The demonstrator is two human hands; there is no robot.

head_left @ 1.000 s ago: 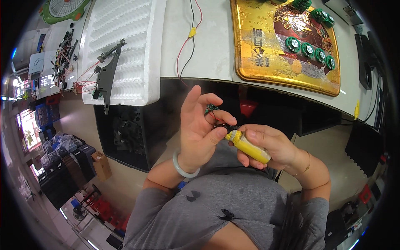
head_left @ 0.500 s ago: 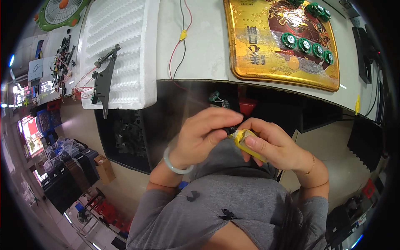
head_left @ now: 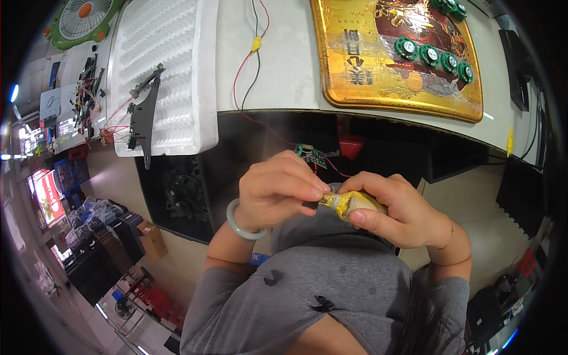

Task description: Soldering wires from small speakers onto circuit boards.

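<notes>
In front of my waist, my left hand (head_left: 278, 190) pinches a small black piece (head_left: 310, 205) between thumb and fingers. My right hand (head_left: 397, 208) is closed around a yellow-wrapped handheld piece (head_left: 350, 203), whose narrow, pale end meets the left fingertips. Just beyond the hands a small green circuit board (head_left: 318, 157) hangs with thin wires, near the table's edge. A thin red and black wire pair (head_left: 258, 59), bound with yellow tape, crosses the table and drops over the edge. Fingers partly hide what joins the two held pieces.
A white foam tray (head_left: 204, 106) on the left bears a black bracket (head_left: 144, 118) with wires. On the right, several green round speakers (head_left: 430, 55) lie on a gold tin lid (head_left: 337, 97). A green and orange fan (head_left: 83, 23) stands far left. Black bins sit below the edge.
My left fingers have drawn back a little from covering the join, baring more of the yellow piece's narrow end. The circuit board shows more plainly. The view has shifted slightly.
</notes>
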